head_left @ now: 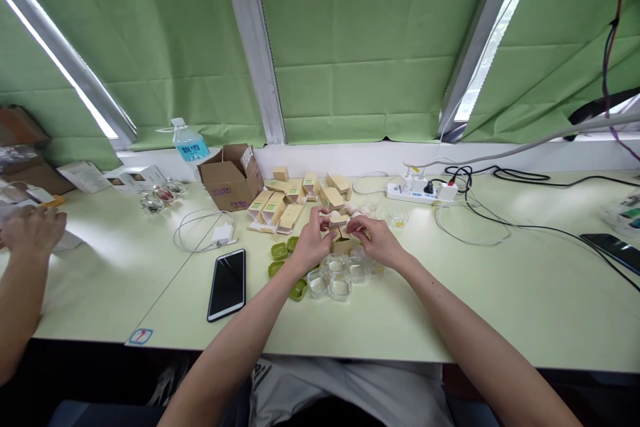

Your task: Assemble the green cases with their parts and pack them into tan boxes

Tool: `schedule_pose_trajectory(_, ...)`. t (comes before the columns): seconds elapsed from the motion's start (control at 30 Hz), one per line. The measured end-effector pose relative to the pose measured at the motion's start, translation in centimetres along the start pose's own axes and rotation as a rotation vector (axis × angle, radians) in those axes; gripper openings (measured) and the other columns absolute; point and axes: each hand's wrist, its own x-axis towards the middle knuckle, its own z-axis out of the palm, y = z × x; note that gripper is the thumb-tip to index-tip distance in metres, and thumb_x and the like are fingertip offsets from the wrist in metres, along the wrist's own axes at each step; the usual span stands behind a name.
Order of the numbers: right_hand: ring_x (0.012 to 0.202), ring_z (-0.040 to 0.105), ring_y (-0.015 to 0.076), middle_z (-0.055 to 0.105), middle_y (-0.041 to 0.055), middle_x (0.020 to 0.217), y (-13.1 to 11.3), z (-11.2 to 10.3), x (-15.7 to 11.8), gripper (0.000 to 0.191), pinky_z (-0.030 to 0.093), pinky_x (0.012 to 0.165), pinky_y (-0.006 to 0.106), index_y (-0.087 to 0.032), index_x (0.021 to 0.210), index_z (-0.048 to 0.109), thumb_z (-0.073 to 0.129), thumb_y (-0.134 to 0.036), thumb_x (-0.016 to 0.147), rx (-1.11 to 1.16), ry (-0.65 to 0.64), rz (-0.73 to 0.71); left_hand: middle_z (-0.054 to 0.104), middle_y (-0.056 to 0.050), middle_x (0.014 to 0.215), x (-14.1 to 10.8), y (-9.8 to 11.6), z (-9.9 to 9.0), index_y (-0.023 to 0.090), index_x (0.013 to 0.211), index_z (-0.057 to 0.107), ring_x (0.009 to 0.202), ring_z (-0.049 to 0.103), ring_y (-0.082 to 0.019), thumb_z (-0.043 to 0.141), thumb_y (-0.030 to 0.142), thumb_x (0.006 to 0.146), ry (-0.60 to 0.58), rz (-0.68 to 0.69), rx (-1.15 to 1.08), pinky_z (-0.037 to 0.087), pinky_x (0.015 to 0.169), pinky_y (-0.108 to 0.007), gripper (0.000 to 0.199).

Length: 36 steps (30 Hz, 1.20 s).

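Observation:
Over the middle of the table, my left hand (pixel 313 241) pinches the left side of a small pale-yellow cardboard box (pixel 342 248). The fingers of my right hand (pixel 377 240) are bent and closed on the box's right side, by its upper flap. A dark gap shows in the box between the two hands; what is inside I cannot make out. Just below the hands stand several clear cups (pixel 341 288). Several small green trays (pixel 279 251) lie to the left, partly behind my left forearm. Pale pinkish round pieces (pixel 359 211) sit just beyond my fingers.
Behind the hands lie several pale-yellow boxes (pixel 273 208) and an open brown carton (pixel 231 187). A phone (pixel 227 285) rests to the left, near a white charger (pixel 223 234). A power strip (pixel 413 193) with cables stands right. Another person's hand (pixel 34 228) is at far left.

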Motion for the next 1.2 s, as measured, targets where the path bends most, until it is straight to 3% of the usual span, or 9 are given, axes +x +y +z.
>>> schedule_pose_trajectory(0.1,0.088,0.08,0.0223,0.084,0.0034,0.094,-0.1,0.0,-0.1,0.02,0.062,0.084,0.04,-0.024,0.114,0.064,0.057,-0.017,0.097,0.121,0.039,0.076,0.078,-0.007,0.114,-0.1,0.6,-0.5,0.025,0.131,0.053,0.105,0.075,-0.025,0.07,0.017,0.09,-0.021,0.036,0.073,0.059,0.095,-0.041,0.045)
schedule_pose_trajectory(0.23,0.09,0.081,0.0238,0.085,0.0038,0.099,-0.1,0.0,-0.1,0.035,0.064,0.086,0.042,-0.027,0.133,0.062,0.065,-0.029,0.099,0.176,0.063,0.092,0.078,-0.007,0.117,-0.3,1.5,-1.2,0.024,0.116,0.064,0.112,0.074,-0.028,0.07,0.022,0.092,-0.113,0.152,0.185,0.058,0.099,-0.044,0.025)
schedule_pose_trajectory(0.33,0.087,0.079,0.0245,0.083,0.0051,0.099,0.0,0.3,0.0,0.019,0.064,0.082,0.042,-0.027,0.116,0.073,0.062,-0.032,0.101,0.094,0.072,0.027,0.078,-0.007,0.114,-0.4,1.7,-1.5,0.024,0.115,0.066,0.108,0.075,-0.027,0.067,0.025,0.096,-0.131,0.182,0.212,0.058,0.097,-0.043,0.019)
schedule_pose_trajectory(0.43,0.087,0.075,0.0243,0.08,0.0065,0.097,0.1,0.6,-0.1,0.016,0.062,0.079,0.041,-0.026,0.102,0.075,0.059,-0.028,0.102,-0.016,0.077,-0.052,0.079,-0.007,0.112,-0.4,1.4,-1.4,0.023,0.111,0.068,0.106,0.075,-0.026,0.062,0.025,0.1,-0.128,0.214,0.233,0.058,0.096,-0.041,0.013)
schedule_pose_trajectory(0.57,0.094,0.071,0.025,0.073,0.009,0.104,0.2,0.7,-0.3,0.015,0.059,0.082,0.041,-0.024,0.1,0.074,0.06,-0.023,0.101,-0.117,0.095,-0.147,0.079,-0.007,0.111,-0.5,0.9,-1.4,0.023,0.107,0.068,0.106,0.075,-0.025,0.061,0.02,0.098,-0.131,0.249,0.247,0.058,0.098,-0.041,0.012)
schedule_pose_trajectory(0.77,0.095,0.07,0.0227,0.07,0.0072,0.107,0.0,0.7,-0.6,0.013,0.058,0.083,0.037,-0.024,0.099,0.073,0.061,-0.019,0.101,-0.173,0.055,-0.153,0.08,-0.007,0.115,-0.6,1.0,-1.6,0.023,0.1,0.068,0.111,0.076,-0.028,0.066,0.019,0.094,-0.149,0.262,0.265,0.059,0.103,-0.044,0.008)
schedule_pose_trajectory(1.03,0.091,0.071,0.0194,0.076,0.0058,0.107,0.2,0.9,-0.8,0.02,0.051,0.071,0.029,-0.024,0.097,0.076,0.059,-0.014,0.102,-0.374,0.069,-0.214,0.08,-0.007,0.123,-0.7,0.6,-1.7,0.023,0.096,0.071,0.118,0.076,-0.028,0.069,0.016,0.092,-0.154,0.33,0.329,0.061,0.102,-0.044,0.008)
schedule_pose_trajectory(1.2,0.091,0.071,0.0185,0.077,0.0053,0.105,0.7,0.9,-0.9,0.019,0.046,0.065,0.027,-0.024,0.091,0.077,0.066,-0.009,0.094,-0.43,0.06,-0.286,0.079,-0.006,0.13,-0.8,0.3,-1.7,0.024,0.089,0.074,0.12,0.075,-0.028,0.069,0.017,0.093,-0.176,0.423,0.461,0.062,0.098,-0.045,0.01)
